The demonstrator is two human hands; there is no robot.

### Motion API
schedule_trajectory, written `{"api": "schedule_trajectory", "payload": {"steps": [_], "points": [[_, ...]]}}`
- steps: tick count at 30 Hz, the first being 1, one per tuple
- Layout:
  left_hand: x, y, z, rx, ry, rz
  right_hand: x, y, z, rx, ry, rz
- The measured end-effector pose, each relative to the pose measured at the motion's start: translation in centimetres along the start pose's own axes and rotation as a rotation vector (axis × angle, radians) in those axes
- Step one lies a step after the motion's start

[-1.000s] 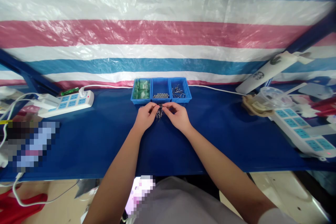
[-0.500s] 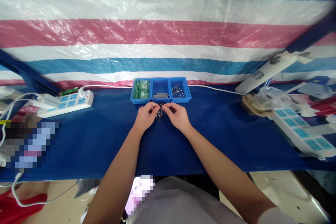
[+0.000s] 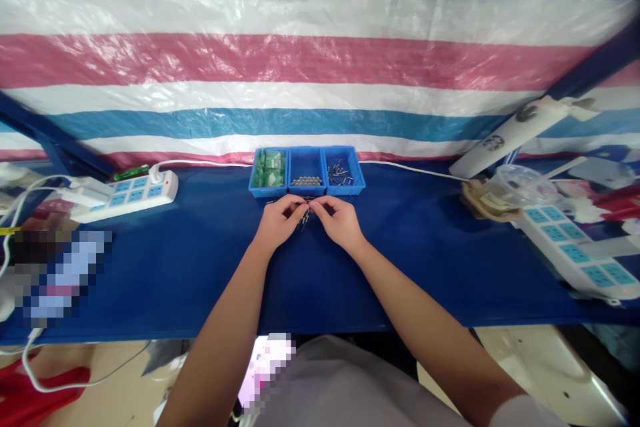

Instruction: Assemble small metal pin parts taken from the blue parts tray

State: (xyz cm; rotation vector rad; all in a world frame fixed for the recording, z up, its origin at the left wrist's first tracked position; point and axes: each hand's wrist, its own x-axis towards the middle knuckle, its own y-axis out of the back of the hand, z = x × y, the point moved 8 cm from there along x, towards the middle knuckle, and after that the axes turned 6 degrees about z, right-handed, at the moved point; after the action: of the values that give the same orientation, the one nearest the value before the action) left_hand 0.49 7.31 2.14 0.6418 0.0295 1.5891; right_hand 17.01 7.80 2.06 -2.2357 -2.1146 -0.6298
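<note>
My left hand (image 3: 279,221) and my right hand (image 3: 341,220) meet fingertip to fingertip just in front of three joined blue bins. Both are closed in a pinch; whatever sits between the fingertips is too small to make out. Below and between them, several thin metal pins or screws (image 3: 305,219) lie on the blue tabletop, partly covered by my fingers. The left bin (image 3: 267,193) contains green translucent pieces. In the middle bin (image 3: 306,163) are rows of small silvery round parts. Loose slim metal pieces (image 3: 340,175) lie scattered in the right bin (image 3: 359,177).
A white power strip (image 3: 135,197) stands at the left with cables beside it. At the right are another power strip (image 3: 570,247), a clear plastic cup (image 3: 525,183) and a white tumbler (image 3: 505,137) leaning against the striped sheet (image 3: 320,60).
My two hands stay in nearly the same place, with only slight finger movement at the pinch. The bins have not moved.
</note>
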Motion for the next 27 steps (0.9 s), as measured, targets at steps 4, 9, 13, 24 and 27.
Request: {"api": "schedule_trajectory", "payload": {"steps": [4,9,13,24,27], "points": [[0.0,-0.4,0.1,0.015,-0.017,-0.025,0.0,0.0,-0.1,-0.006,-0.027,-0.021],[0.0,-0.2,0.0,0.069,-0.003,-0.051,-0.2,-0.1,-0.6,0.043,0.019,-0.002],[0.1,0.0,0.0,0.093,-0.006,-0.048,-0.2,-0.2,-0.9,0.085,0.071,0.014],[0.1,-0.2,-0.3,0.084,0.014,-0.065,-0.3,-0.3,-1.6,-0.001,0.159,-0.039],[0.0,-0.2,-0.4,0.055,0.015,-0.057,-0.4,-0.6,-1.7,-0.034,0.157,-0.094]]}}
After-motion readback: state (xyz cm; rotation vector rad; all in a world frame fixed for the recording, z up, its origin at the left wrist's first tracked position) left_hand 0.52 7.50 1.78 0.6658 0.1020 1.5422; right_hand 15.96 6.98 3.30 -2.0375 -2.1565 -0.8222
